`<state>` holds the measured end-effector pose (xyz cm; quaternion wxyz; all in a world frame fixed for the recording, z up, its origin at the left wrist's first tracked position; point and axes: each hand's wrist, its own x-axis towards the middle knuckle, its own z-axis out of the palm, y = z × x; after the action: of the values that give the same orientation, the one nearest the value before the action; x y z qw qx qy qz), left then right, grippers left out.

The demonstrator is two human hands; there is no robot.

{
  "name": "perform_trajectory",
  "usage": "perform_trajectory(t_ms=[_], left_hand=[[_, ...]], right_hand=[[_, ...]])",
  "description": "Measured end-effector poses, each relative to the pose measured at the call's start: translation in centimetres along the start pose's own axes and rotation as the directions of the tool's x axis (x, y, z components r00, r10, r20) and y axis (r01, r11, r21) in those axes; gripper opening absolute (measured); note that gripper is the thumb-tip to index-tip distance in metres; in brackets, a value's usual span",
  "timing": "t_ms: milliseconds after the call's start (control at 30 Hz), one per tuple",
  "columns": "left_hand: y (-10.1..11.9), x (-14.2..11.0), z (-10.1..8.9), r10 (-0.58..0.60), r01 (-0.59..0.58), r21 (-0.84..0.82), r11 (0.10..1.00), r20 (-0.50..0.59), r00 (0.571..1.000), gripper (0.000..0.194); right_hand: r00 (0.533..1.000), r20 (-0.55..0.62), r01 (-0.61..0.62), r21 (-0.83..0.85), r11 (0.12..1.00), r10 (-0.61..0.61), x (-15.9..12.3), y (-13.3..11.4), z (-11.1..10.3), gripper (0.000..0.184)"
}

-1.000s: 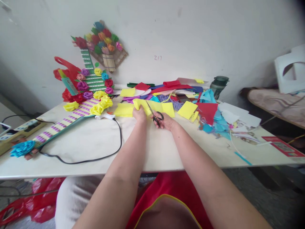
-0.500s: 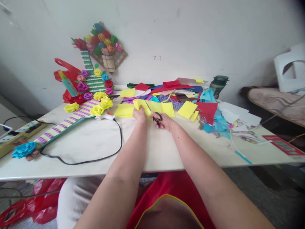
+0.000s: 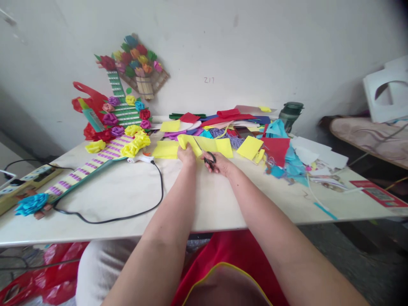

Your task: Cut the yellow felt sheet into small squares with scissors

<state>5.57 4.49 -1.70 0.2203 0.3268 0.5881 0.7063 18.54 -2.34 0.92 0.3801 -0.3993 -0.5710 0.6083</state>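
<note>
My left hand point(image 3: 187, 154) is closed on a strip of yellow crepe paper point(image 3: 216, 145) near its left part. In my right hand point(image 3: 220, 162) are black-handled scissors point(image 3: 209, 159), their blades pointing up and left across the yellow paper. Another flat yellow piece point(image 3: 165, 149) lies just left of my left hand. To the right of the scissors rests a yellow square point(image 3: 250, 147) with small scraps at its corner. My fingertips are partly hidden behind the paper and the handles.
Coloured sheets point(image 3: 229, 117) are stacked along the wall. Paper flowers cover a striped stand point(image 3: 95, 158) on the left, beside a white glue gun point(image 3: 140, 159) with a black cord point(image 3: 105, 222). Blue scraps point(image 3: 295, 163) and a dark bottle point(image 3: 290, 114) are on the right.
Both hands, the yellow paper and the scissors stay in nearly the same place. The whole view has shifted very slightly.
</note>
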Motion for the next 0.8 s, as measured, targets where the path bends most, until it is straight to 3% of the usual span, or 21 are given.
perform_trajectory(t_ms=[800], left_hand=[[0.4,-0.05,-0.08,-0.041,0.041,0.021,0.999,-0.031,0.999,0.023]], right_hand=[[0.999,-0.029,0.042,-0.058,0.997,-0.043,0.12,0.39,0.21,0.036]])
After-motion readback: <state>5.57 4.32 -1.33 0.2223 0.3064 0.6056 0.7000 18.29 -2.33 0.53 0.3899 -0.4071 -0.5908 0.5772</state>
